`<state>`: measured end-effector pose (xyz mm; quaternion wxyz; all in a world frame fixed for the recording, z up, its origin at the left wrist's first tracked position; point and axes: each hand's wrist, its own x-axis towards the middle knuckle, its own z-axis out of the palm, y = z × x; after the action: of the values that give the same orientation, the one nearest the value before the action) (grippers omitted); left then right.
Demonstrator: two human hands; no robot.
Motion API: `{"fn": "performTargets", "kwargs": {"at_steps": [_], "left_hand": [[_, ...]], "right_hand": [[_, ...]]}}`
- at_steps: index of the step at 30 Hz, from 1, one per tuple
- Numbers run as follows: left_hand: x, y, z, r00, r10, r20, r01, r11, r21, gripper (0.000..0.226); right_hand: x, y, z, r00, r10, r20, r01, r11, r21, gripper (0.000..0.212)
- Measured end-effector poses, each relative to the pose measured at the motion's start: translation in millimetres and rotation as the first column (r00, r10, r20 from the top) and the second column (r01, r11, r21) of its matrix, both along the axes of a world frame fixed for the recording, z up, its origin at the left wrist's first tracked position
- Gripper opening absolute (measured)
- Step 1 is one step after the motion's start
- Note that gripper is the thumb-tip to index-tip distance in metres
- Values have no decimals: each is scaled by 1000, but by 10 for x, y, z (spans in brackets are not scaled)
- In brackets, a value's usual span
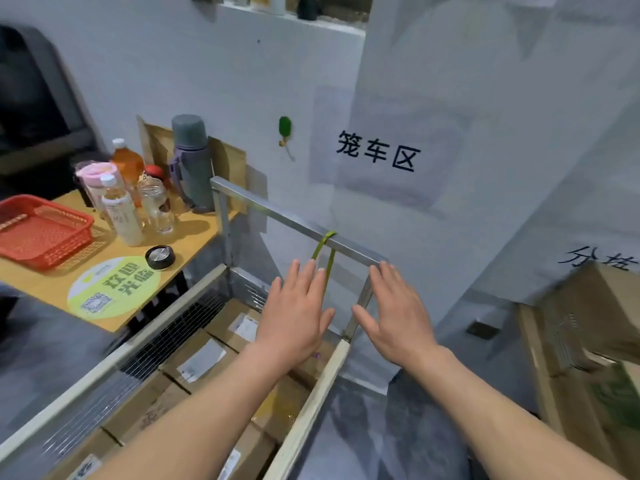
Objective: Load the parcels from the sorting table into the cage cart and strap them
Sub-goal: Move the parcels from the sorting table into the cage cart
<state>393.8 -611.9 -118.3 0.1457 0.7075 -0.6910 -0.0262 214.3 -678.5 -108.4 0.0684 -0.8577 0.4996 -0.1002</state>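
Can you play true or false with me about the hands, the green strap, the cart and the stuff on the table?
1. The left hand and the right hand are both open, fingers straight. True.
2. The green strap is looped over the metal bar. True.
3. The cage cart is empty. False: cardboard parcels lie inside it.
4. The basket on the table is blue. False: it is red.
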Motion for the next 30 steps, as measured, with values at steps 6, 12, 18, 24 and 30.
{"fn": "performTargets", "kwargs": {"at_steps": [6, 12, 18, 24, 30], "left_hand": [[-871, -313, 545, 991, -130, 31, 133, 979, -153, 68], [-2136, -565, 918, 961, -260, 95, 277, 924, -264, 71], [-3358, -653, 1058, 905, -406, 127, 425, 860, -283, 72], [-4188, -764, 876, 854, -513, 86, 520, 835, -180, 73], [-4665, -1049, 376, 826, -562, -45, 561, 827, -35, 73]], "right_hand": [[-1054, 27, 537, 989, -131, 66, 139, 981, -136, 90], [-2407, 173, 835, 949, -296, 106, 313, 922, -230, 86], [-3701, 374, 818, 879, -452, 153, 477, 831, -287, 79], [-4600, 571, 576, 779, -619, 104, 622, 740, -256, 80], [-5034, 578, 184, 674, -739, 14, 739, 673, -32, 76]]}}
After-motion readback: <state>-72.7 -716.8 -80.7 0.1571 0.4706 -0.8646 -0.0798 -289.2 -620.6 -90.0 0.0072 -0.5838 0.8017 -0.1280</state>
